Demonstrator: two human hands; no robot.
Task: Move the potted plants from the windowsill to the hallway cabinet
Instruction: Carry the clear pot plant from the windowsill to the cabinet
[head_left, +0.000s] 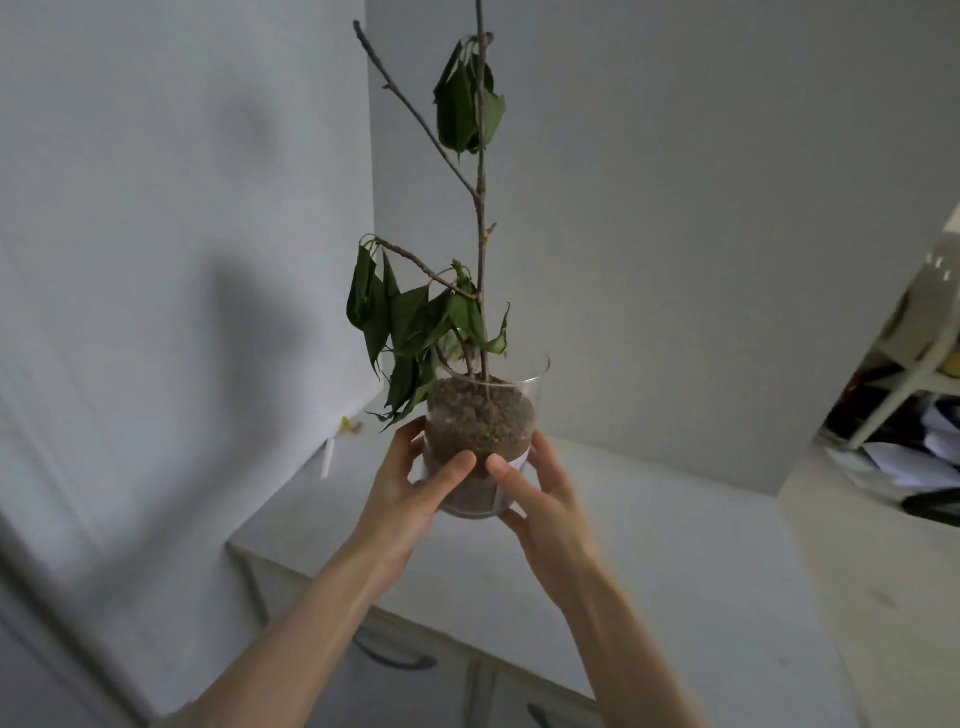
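A potted plant (480, 421) in a clear glass pot filled with brown pebbles is held up in the air above a white cabinet (649, 545). Its thin woody stem rises out of the top of the view and carries drooping, wilted green leaves. My left hand (415, 488) grips the pot's left side, thumb across the front. My right hand (540, 499) grips the right side, thumb also on the front. The pot's base hangs above the cabinet top, not touching it.
The cabinet stands in a corner of white walls, with dark handles (395, 657) on its front doors. A small white object (327, 460) and a yellow bit lie at its far left edge. A shelf unit (904, 395) with papers stands at the right.
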